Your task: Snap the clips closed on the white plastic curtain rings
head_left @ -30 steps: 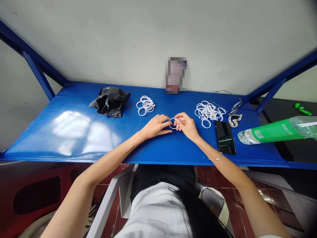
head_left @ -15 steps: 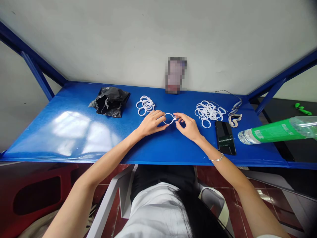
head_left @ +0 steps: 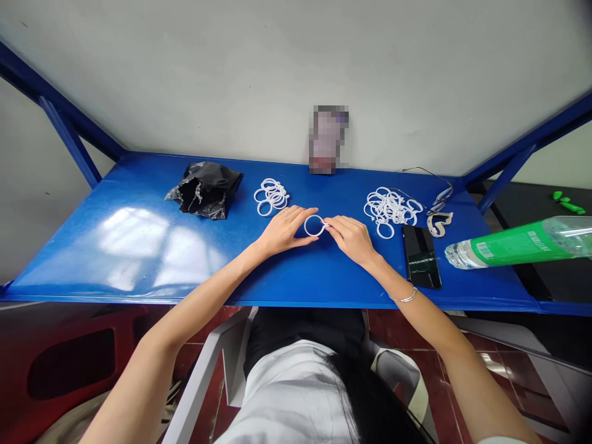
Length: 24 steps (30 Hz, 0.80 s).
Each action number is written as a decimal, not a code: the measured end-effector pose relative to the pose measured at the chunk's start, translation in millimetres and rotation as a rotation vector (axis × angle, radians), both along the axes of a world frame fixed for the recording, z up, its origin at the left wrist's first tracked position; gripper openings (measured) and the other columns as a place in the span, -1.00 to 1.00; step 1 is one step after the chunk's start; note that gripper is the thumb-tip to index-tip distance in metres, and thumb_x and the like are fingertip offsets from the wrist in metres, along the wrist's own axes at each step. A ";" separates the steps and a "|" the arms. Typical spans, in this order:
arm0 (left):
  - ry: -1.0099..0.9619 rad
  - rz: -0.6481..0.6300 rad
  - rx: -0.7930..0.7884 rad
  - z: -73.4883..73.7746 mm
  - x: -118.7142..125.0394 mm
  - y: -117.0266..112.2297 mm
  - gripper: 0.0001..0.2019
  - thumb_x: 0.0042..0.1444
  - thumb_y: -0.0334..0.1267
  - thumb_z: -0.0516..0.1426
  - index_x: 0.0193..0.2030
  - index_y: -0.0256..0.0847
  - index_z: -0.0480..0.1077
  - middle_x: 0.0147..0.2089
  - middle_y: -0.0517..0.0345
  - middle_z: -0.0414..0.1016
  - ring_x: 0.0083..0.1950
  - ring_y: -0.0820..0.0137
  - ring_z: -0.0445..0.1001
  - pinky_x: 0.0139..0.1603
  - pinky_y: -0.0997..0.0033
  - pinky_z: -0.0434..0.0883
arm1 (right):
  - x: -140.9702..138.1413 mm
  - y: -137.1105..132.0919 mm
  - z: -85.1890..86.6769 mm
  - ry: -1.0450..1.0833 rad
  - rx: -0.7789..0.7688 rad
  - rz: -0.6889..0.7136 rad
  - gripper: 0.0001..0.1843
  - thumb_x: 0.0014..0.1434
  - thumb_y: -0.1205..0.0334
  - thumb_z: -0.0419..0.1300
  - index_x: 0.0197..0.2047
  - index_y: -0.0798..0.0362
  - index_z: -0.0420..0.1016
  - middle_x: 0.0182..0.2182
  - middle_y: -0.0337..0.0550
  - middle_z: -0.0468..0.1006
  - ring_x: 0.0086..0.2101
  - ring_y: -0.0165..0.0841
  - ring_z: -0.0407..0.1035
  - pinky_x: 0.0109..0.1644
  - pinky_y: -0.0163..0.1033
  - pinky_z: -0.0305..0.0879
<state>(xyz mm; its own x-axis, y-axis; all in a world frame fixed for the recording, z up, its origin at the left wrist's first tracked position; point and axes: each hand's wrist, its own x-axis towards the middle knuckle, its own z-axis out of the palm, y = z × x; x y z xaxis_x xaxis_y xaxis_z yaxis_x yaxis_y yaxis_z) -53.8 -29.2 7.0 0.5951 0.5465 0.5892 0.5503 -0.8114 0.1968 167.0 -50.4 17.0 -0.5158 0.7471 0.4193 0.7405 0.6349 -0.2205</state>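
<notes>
Over the middle of the blue table (head_left: 139, 246), both hands pinch one white plastic ring (head_left: 315, 226). My left hand (head_left: 284, 230) grips its left side with thumb and fingers. My right hand (head_left: 352, 238) pinches its right end, fingers closed. A small pile of white rings (head_left: 272, 195) lies just behind my left hand. A larger heap of white rings (head_left: 390, 208) lies to the right of my right hand.
A crumpled black plastic bag (head_left: 206, 188) sits at the back left. A black phone (head_left: 420, 256) lies flat on the right, with a beige heart-shaped piece (head_left: 439, 223) and glasses behind it. A green-labelled bottle (head_left: 513, 245) lies at the right edge. A blurred object (head_left: 328, 140) leans against the wall.
The ring and both hands have shifted slightly left and back. My right fingers, loosened half a second ago, have closed again on the ring's right end.
</notes>
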 end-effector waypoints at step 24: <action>-0.042 0.010 -0.123 -4.3 1.3 0.9 -0.53 0.23 0.07 0.08 0.06 -0.31 0.35 -0.13 -0.09 0.52 -0.15 0.27 0.49 -0.13 0.28 0.45 | -0.2 2.0 -0.8 0.002 -0.056 -0.036 -0.58 0.41 0.08 -0.13 -0.08 0.05 0.52 -0.23 -0.04 0.64 -0.24 -0.23 0.51 -0.18 -0.18 0.34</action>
